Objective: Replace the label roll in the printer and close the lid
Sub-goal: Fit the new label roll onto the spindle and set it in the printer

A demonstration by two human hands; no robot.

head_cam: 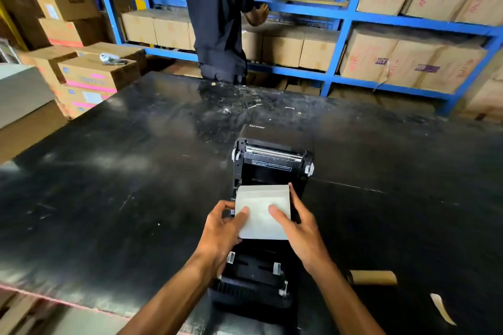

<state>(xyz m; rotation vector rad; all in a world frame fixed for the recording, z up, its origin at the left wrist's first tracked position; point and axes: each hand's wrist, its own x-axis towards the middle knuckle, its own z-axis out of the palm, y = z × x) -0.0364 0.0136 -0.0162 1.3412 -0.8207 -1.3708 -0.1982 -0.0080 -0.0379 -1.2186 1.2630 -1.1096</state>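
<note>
A black label printer point(255, 277) sits on the black table near the front edge, its lid point(272, 158) swung open and away from me. A white label roll point(262, 198) is held over the open bay between both hands. My left hand point(220, 228) grips its left end with the thumb lying on the paper. My right hand point(296, 226) grips the right end, thumb on top and fingers along the side. The lower part of the roll and the bay under it are hidden by my hands.
An empty brown cardboard core point(374, 277) lies on the table point(122, 185) right of the printer, with a paper scrap point(442, 309) nearer the edge. A person in dark clothes point(217, 22) stands beyond the table at blue shelves point(340, 41) of cartons. Boxes point(95, 73) are stacked at the left.
</note>
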